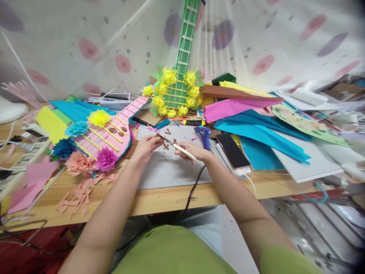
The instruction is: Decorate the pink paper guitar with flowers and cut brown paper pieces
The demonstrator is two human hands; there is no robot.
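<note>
My left hand pinches a small brown paper piece above a grey cutting mat. My right hand is closed round the white handles of a pair of scissors, whose blades reach up-left to the brown piece. Small brown and pink scraps lie on the mat just beyond both hands.
A pink paper guitar with coloured paper flowers lies at left; a green one with yellow flowers stands behind. A blue glue gun, a phone, stacked coloured paper sheets and peach offcuts surround the mat on the wooden table.
</note>
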